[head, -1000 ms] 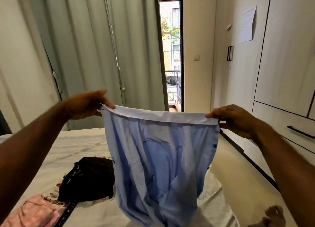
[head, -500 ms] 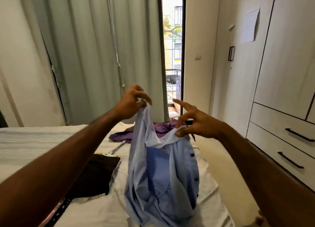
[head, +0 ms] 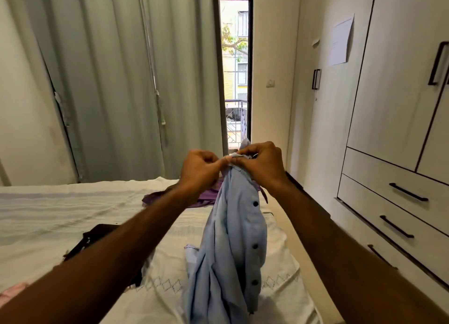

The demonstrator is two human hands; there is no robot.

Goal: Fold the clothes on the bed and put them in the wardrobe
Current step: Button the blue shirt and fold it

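A light blue shirt (head: 233,246) is hanging in the air above the bed (head: 60,216), gathered into a narrow bunch, with a row of dark buttons running down its right side. Its lower folds are hanging over the bed's near right part; whether they are touching the cover cannot be told. Both hands are meeting at the top of the shirt. The left hand (head: 200,170) is pinching the upper edge between thumb and curled fingers, its grip closed on the cloth. The right hand (head: 261,164) is touching it from the other side, its grip also closed round the bunched top, a point of fabric sticking up above the knuckles.

Behind the hands, a purple garment (head: 167,197) is lying near the far right corner of the bed. A dark garment (head: 97,236) is lying toward the near left, partly hidden by the left forearm, and a pink piece (head: 12,291) is showing at the near left edge.

The wardrobe (head: 401,104) is standing along the right wall, doors closed, with drawers below bearing black handles. Pale green curtains (head: 121,80) are hanging beyond the bed, and a narrow doorway (head: 237,68) is showing daylight.
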